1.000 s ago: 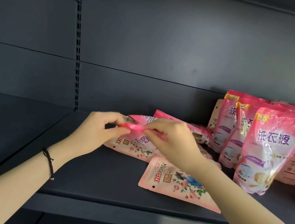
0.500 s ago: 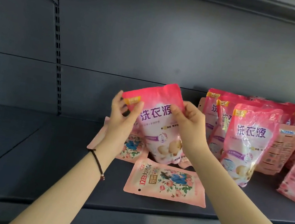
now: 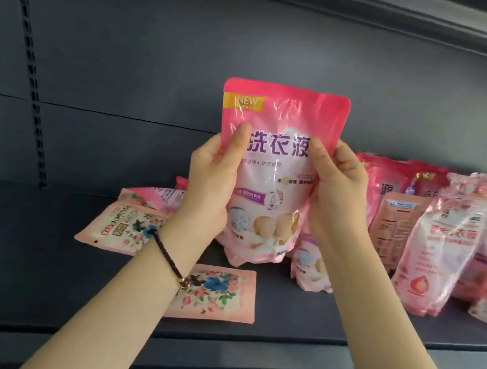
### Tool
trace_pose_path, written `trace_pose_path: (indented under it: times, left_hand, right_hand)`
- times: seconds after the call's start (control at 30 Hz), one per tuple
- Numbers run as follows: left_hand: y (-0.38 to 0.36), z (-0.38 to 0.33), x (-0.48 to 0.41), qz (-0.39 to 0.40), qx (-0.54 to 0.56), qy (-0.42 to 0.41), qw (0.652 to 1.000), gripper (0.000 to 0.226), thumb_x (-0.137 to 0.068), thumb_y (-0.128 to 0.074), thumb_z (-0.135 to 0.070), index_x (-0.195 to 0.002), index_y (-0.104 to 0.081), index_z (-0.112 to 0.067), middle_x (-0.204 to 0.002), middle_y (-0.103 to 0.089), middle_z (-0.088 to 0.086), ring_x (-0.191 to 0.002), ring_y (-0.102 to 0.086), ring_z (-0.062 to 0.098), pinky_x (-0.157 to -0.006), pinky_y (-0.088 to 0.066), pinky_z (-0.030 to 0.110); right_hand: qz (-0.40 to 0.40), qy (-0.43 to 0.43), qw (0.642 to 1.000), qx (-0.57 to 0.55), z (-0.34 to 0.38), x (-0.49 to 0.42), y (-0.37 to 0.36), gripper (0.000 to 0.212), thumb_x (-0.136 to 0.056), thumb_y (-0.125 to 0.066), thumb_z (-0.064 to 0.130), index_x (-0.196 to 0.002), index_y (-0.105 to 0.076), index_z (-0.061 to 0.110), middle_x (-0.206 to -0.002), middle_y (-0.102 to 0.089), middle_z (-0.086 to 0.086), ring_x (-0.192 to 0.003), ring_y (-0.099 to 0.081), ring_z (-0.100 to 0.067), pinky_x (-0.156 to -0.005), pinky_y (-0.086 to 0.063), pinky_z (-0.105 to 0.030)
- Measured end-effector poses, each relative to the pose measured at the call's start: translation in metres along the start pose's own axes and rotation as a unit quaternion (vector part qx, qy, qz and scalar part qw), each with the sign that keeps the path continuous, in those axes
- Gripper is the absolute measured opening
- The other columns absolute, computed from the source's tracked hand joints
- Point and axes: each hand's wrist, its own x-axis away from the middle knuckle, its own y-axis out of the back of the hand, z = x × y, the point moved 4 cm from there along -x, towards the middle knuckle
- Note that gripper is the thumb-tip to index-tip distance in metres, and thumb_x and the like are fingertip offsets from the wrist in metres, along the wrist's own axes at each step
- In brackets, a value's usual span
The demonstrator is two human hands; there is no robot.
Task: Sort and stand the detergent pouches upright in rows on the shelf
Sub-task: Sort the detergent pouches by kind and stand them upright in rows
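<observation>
Head view, A asks: where's the pouch in play?

B: The pink detergent pouch [image 3: 270, 189] with the "NEW" flash is upright and label-forward. It is held up in front of the back panel [image 3: 259, 42] of the shelf [image 3: 16, 243], left of the standing pouches. Its base looks clear of the shelf, though I can't swear to it.

A: And the grip?

B: Both hands have it. The left hand [image 3: 210, 185] pinches the left edge, thumb across the front and fingers hidden behind. The right hand [image 3: 336, 196] mirrors that on the right edge. I'd say the two-sided hold keeps a floppy, liquid-filled bag square, so its base can spread when set down.

A: Why face it forward?

B: Probably to read the label and match it to its kind. A same-looking pouch [image 3: 309, 266] stands just behind the right wrist. Further right a standing group [image 3: 438, 246] crowds together, with one back-out pouch [image 3: 396, 226] among them.

A: What's left?

B: Two floral pouches [image 3: 122, 225] lie flat by the left forearm, the nearer floral pouch [image 3: 217, 296] partly under it. A pink lying pouch [image 3: 166, 195] is half hidden behind them. The floral ones look like a different sort, so they likely need their own row further left.
</observation>
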Motion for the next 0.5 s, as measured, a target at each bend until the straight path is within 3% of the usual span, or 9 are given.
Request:
trace_pose_path:
  times: [0.13,0.27,0.4,0.5]
  left_hand:
    - [-0.046,0.017,0.023,-0.010,0.016,0.026,0.999,0.045,-0.086,-0.065,-0.048,-0.098,-0.066,-0.005,-0.101,-0.067,0.019,-0.096,-0.066,0.034,-0.093,-0.051,0.053]
    - [-0.077,0.052,0.050,-0.005,0.018,0.057,0.998,0.029,-0.087,-0.064,-0.045,-0.085,-0.069,-0.016,-0.093,-0.073,0.011,-0.086,-0.070,0.024,-0.079,-0.059,0.038]
    - [-0.098,0.076,0.066,-0.011,0.006,0.058,0.998,0.038,-0.081,-0.063,-0.052,-0.090,-0.069,-0.015,-0.091,-0.074,0.007,-0.085,-0.071,0.019,-0.072,-0.059,0.028]
    - [-0.110,0.083,0.072,-0.026,-0.006,0.048,0.998,0.064,-0.075,-0.062,-0.058,-0.099,-0.062,0.002,-0.094,-0.066,0.013,-0.086,-0.064,0.026,-0.084,-0.054,0.046]
  right_hand:
    - [-0.019,-0.030,0.999,-0.006,0.014,0.006,0.049,0.010,-0.092,-0.060,0.011,-0.085,-0.067,0.010,-0.076,-0.067,-0.002,-0.068,-0.062,-0.016,-0.066,-0.056,-0.030]
    - [-0.036,-0.076,0.996,-0.013,0.003,0.018,0.101,0.008,-0.091,-0.061,0.013,-0.093,-0.063,0.005,-0.080,-0.063,-0.007,-0.072,-0.058,-0.020,-0.069,-0.053,-0.034]
    - [-0.031,-0.082,0.996,-0.020,-0.006,0.023,0.136,0.008,-0.091,-0.062,0.014,-0.084,-0.066,0.012,-0.080,-0.065,-0.003,-0.072,-0.061,-0.016,-0.070,-0.053,-0.031]
    - [-0.027,-0.081,0.996,-0.030,-0.010,0.023,0.149,0.011,-0.091,-0.062,0.015,-0.083,-0.069,0.017,-0.083,-0.068,-0.001,-0.076,-0.065,-0.013,-0.069,-0.054,-0.026]
